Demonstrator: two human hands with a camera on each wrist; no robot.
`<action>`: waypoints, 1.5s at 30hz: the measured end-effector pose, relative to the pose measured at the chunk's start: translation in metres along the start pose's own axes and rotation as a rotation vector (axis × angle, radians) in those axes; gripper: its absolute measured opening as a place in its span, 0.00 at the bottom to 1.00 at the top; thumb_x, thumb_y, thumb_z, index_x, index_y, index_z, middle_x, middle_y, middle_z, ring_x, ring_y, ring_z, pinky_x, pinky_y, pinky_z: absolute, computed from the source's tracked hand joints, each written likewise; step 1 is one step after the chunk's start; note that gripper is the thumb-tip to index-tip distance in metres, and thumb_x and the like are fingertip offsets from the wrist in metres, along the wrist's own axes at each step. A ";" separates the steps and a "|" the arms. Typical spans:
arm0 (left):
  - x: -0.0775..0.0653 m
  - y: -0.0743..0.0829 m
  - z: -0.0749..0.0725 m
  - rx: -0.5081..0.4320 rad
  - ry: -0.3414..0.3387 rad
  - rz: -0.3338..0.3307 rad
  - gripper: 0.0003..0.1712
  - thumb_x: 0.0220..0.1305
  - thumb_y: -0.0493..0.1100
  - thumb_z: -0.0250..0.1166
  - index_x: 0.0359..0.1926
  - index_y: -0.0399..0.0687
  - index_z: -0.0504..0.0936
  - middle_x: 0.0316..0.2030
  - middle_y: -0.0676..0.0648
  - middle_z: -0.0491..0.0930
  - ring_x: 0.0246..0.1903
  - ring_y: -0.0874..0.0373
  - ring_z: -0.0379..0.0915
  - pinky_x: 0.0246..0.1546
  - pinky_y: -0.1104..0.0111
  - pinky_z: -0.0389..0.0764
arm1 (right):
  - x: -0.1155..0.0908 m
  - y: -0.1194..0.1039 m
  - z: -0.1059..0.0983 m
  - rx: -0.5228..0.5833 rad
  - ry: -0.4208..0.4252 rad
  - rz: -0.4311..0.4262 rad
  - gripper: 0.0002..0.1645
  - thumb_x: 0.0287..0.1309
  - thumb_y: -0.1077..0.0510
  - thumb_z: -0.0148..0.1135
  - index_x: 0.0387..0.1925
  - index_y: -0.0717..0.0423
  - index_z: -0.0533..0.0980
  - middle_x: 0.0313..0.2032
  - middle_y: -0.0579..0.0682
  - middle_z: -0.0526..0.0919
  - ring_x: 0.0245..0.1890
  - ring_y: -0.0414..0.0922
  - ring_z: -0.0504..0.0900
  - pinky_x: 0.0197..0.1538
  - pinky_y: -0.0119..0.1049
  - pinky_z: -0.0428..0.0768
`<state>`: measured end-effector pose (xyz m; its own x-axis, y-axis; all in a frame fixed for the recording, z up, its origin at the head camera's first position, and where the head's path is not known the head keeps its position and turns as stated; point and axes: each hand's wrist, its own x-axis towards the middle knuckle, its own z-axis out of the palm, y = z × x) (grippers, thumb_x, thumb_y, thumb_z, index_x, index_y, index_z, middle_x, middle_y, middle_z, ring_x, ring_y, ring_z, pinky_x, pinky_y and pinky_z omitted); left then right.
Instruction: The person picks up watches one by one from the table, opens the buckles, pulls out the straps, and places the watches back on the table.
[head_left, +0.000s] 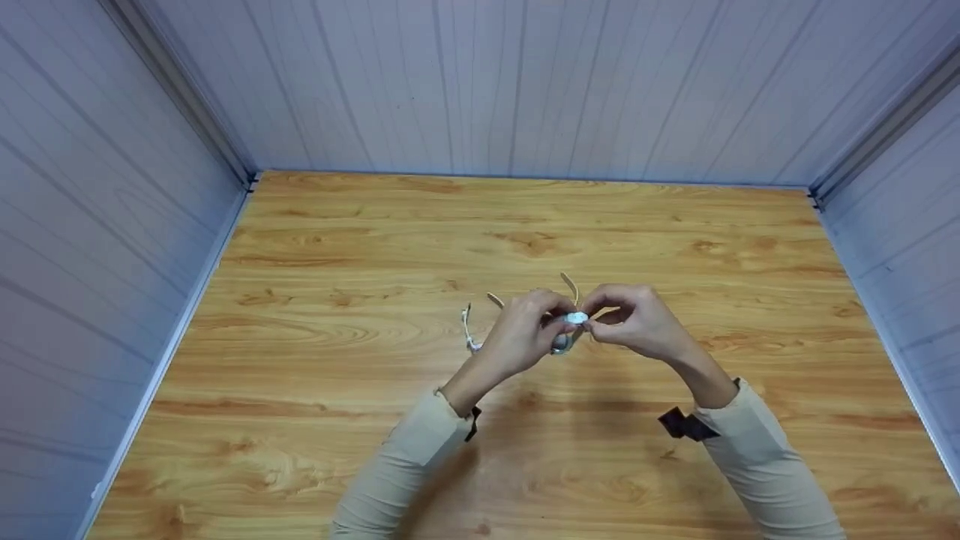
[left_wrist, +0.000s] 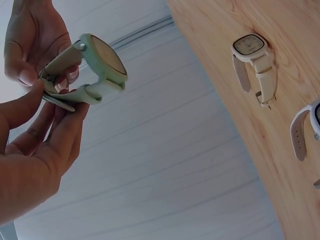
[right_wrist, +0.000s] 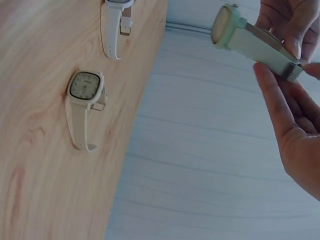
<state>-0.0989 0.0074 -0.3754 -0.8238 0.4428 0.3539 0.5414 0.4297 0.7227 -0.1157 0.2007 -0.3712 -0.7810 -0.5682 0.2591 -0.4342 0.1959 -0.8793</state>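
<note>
A pale green watch is held up off the table between both hands, its strap bent into a loop. My left hand pinches the strap between thumb and fingers. From the other side, the thumb and index finger of my right hand pinch the strap near its buckle. The watch face points away from the hands. Fingers partly cover the buckle and strap ends.
On the wooden table lie a cream watch and a white watch, both beyond the hands. Pale panels form a back wall and side walls around the table.
</note>
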 end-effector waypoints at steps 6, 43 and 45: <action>0.002 0.003 -0.003 0.061 -0.008 -0.030 0.06 0.60 0.35 0.61 0.37 0.37 0.80 0.36 0.44 0.79 0.36 0.56 0.76 0.36 0.74 0.76 | 0.005 -0.008 -0.003 -0.142 -0.038 -0.016 0.08 0.54 0.69 0.60 0.37 0.65 0.78 0.36 0.56 0.81 0.37 0.50 0.81 0.36 0.36 0.81; 0.003 -0.006 -0.004 -0.046 0.009 -0.058 0.05 0.59 0.34 0.62 0.36 0.36 0.81 0.34 0.43 0.79 0.37 0.55 0.77 0.38 0.79 0.76 | 0.010 -0.032 0.008 -0.227 0.061 -0.169 0.07 0.48 0.77 0.60 0.32 0.72 0.79 0.30 0.61 0.82 0.28 0.53 0.82 0.28 0.33 0.80; 0.003 -0.007 -0.004 -0.052 0.003 -0.066 0.05 0.58 0.34 0.62 0.36 0.36 0.81 0.34 0.43 0.79 0.37 0.55 0.77 0.38 0.78 0.76 | 0.010 -0.031 0.008 -0.204 0.063 -0.170 0.07 0.48 0.77 0.60 0.32 0.73 0.78 0.30 0.62 0.82 0.28 0.53 0.82 0.28 0.33 0.80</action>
<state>-0.1054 0.0022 -0.3767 -0.8579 0.4122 0.3068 0.4769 0.4161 0.7742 -0.1063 0.1824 -0.3450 -0.7129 -0.5568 0.4263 -0.6378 0.2622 -0.7242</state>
